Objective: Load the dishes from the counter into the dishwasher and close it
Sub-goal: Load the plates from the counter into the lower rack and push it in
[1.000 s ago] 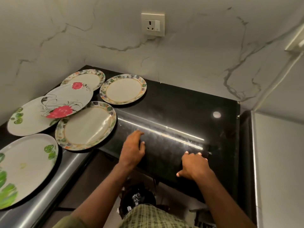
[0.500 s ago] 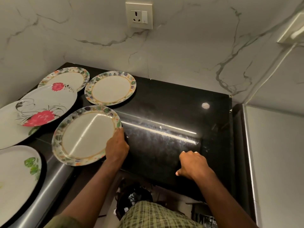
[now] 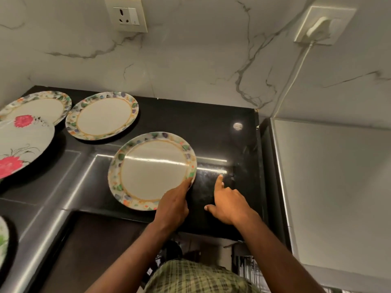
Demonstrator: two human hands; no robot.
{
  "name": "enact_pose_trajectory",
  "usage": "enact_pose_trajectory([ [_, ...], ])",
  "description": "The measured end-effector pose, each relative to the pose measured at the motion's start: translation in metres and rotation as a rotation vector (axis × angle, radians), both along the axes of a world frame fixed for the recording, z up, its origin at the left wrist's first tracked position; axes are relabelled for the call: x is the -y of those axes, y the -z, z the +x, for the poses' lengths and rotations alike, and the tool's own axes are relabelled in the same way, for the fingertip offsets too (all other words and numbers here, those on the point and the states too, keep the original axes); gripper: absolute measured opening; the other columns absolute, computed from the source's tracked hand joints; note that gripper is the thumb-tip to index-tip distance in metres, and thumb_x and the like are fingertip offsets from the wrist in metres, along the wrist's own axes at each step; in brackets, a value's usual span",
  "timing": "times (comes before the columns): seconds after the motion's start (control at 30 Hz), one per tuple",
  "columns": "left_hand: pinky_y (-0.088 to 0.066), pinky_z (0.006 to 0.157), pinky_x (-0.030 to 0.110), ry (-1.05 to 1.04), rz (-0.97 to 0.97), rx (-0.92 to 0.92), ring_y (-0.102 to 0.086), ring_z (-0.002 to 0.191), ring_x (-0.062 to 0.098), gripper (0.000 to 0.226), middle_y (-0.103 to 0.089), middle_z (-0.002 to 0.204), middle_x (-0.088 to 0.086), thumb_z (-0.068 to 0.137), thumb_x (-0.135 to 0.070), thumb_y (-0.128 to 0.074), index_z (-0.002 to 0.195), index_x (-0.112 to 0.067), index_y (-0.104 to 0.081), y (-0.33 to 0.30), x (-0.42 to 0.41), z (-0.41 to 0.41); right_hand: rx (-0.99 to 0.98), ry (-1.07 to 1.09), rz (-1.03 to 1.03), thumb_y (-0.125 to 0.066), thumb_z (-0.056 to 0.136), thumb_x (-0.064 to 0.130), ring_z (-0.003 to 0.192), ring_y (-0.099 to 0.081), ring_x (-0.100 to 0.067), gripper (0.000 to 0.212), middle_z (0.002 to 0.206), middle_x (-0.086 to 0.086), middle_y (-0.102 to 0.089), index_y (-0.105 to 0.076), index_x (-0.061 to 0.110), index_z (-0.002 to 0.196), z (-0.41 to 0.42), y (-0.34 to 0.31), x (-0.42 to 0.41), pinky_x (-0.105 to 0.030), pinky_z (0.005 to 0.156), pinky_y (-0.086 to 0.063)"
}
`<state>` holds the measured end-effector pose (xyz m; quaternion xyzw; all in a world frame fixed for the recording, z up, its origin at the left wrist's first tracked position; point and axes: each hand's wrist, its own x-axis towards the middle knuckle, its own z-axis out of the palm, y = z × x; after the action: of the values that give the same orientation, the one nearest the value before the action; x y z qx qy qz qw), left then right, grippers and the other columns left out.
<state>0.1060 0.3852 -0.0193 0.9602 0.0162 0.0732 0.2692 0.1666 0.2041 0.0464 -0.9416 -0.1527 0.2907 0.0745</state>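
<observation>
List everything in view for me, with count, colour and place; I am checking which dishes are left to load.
leaf-bordered plates: three, cream with multicoloured rims; two at the counter's back left, one at the front centre, gripped at its right rim
red-flower plate: one, white, left edge, overlapping a back plate
green-leaf plate: one, white, lower left edge, mostly cut off
counter: one, glossy black
wall sockets: two, cream; the right one has a plug and cord
dishwasher rack: partly seen, bottom right
left hand: on the front plate's rim
right hand: forefinger out, over the counter
</observation>
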Motion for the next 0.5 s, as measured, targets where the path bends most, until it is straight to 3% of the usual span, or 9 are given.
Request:
enact_pose_trajectory([
  [0.07, -0.055, 0.088, 0.039, 0.048, -0.066, -0.015, -0.071, 0.105, 0.028, 0.066, -0.074, 0.123, 0.006, 0.084, -0.002, -0.058, 0.148, -0.018, -0.052, -0.002, 0.008, -0.005, 0.036, 0.059, 0.071, -0.064, 0.094, 0.056, 0.126, -0.058, -0.037, 0.119, 0.144, -0.018, -0.056, 0.023, 0.008, 0.159, -0.005, 0.003, 0.011, -0.048, 0.108, -0.045],
  [0.13, -0.056, 0.092, 0.036, 0.047, -0.141, -0.052, -0.071, 0.107, 0.018, 0.059, -0.075, 0.121, -0.004, 0.089, -0.007, -0.059, 0.145, -0.024, -0.054, -0.003, 0.015, -0.008, 0.041, 0.072, 0.128, -0.064, 0.094, 0.055, 0.117, -0.064, -0.035, 0.119, 0.133, -0.015, -0.064, 0.026, 0.013, 0.159, -0.008, 0.004, 0.022, -0.048, 0.108, -0.045],
  [0.23, -0.057, 0.095, 0.034, -0.012, -0.274, -0.080, -0.069, 0.106, 0.008, 0.049, -0.074, 0.116, -0.010, 0.095, -0.012, -0.063, 0.140, -0.028, -0.056, -0.007, 0.014, -0.014, 0.029, 0.022, 0.174, -0.063, 0.097, 0.047, 0.130, -0.057, -0.033, 0.106, 0.149, -0.014, -0.054, 0.016, 0.024, 0.163, -0.011, 0.003, 0.037, -0.050, 0.113, -0.041],
  [0.3, -0.052, 0.104, 0.042, -0.123, -0.183, -0.019, -0.062, 0.120, 0.021, 0.051, -0.066, 0.130, 0.000, 0.090, -0.017, -0.069, 0.140, -0.023, -0.057, -0.001, 0.006, -0.015, 0.011, -0.040, 0.163, -0.059, 0.100, 0.044, 0.146, -0.041, -0.032, 0.086, 0.162, -0.012, -0.038, -0.004, 0.028, 0.165, -0.014, 0.001, 0.044, -0.049, 0.117, -0.035],
  [0.37, -0.045, 0.109, 0.058, -0.357, 0.001, -0.041, -0.048, 0.133, 0.037, 0.068, -0.050, 0.145, 0.012, 0.081, -0.031, -0.077, 0.143, -0.018, -0.053, 0.002, -0.004, -0.013, -0.016, -0.082, 0.160, -0.056, 0.103, 0.043, 0.153, -0.030, -0.030, 0.074, 0.166, -0.010, -0.031, -0.016, 0.032, 0.164, -0.017, 0.003, 0.049, -0.049, 0.119, -0.030],
  [0.43, -0.037, 0.113, 0.066, -0.593, -0.110, -0.178, -0.033, 0.141, 0.044, 0.086, -0.033, 0.155, 0.018, 0.076, -0.037, -0.085, 0.148, -0.017, -0.043, -0.003, -0.007, -0.009, -0.024, -0.094, 0.165, -0.054, 0.104, 0.043, 0.154, -0.026, -0.030, 0.069, 0.168, -0.009, -0.028, -0.019, 0.037, 0.163, -0.020, 0.007, 0.054, -0.049, 0.121, -0.028],
  [0.5, -0.038, 0.115, 0.060, -0.651, -0.324, -0.215, -0.039, 0.140, 0.040, 0.095, -0.038, 0.153, 0.018, 0.077, -0.028, -0.089, 0.153, -0.012, -0.033, -0.008, -0.010, -0.008, -0.029, -0.096, 0.190, -0.054, 0.104, 0.042, 0.156, -0.023, -0.029, 0.068, 0.169, -0.008, -0.027, -0.020, 0.040, 0.163, -0.020, 0.009, 0.057, -0.049, 0.122, -0.026],
])
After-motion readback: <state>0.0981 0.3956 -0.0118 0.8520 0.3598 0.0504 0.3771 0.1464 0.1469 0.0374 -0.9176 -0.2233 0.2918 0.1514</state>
